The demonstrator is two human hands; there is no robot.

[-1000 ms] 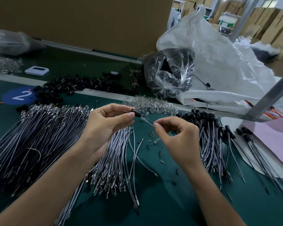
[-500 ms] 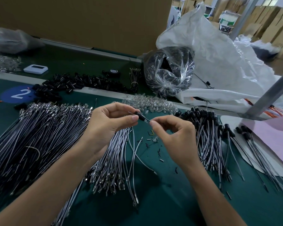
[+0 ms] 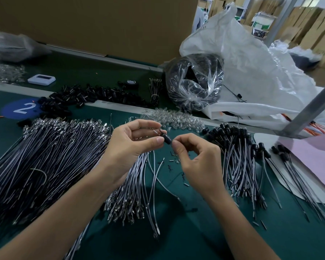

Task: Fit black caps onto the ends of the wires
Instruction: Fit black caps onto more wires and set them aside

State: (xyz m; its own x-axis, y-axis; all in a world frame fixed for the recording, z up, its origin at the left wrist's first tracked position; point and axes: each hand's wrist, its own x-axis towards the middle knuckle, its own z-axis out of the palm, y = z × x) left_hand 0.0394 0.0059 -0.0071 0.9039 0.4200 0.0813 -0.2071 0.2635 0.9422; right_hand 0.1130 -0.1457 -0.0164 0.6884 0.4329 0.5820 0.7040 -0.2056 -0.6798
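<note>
Left hand pinches the cap, tiny, light and rigid, by its sides. Right hand pinches at the cap's right end, probably on the floppy wire's tip; best gripped close there.

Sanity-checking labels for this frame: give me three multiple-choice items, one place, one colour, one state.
1. The capped wires lie on the mat's: A left side; B right side; C near edge.
2. The round sticker marked 2 is: A red; B yellow; C blue.
3. The black cap being fitted is: A lying on the mat; B pinched in fingertips above it; C pressed under a palm.
Key: 1 B, they fan out right of the right hand. 2 C, plainly blue. 3 B, left hand and right hand pinch its two ends.
</note>
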